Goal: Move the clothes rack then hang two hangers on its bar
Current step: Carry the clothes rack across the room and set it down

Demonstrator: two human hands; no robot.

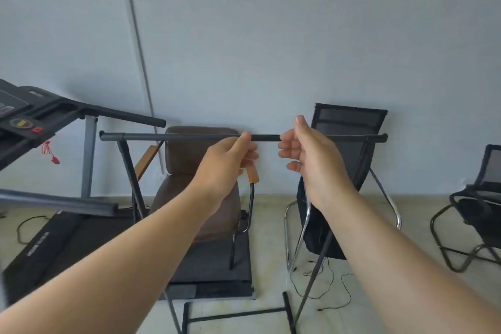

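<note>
since both hands grip rack bar (189, 137), left hand (230, 160) and right hand (306, 154) closed round it: moving step. no hangers visible; next, set rack down steady.

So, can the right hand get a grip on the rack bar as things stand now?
Probably yes. The right hand is right at the bar, beside the left hand, fingers curled near it. Nothing hangs on the bar there, so the way looks free.

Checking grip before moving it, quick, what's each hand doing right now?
Left hand: closed on the rack bar, near its middle.
Right hand: fingers curled at the bar; a full grip cannot be told.
</note>
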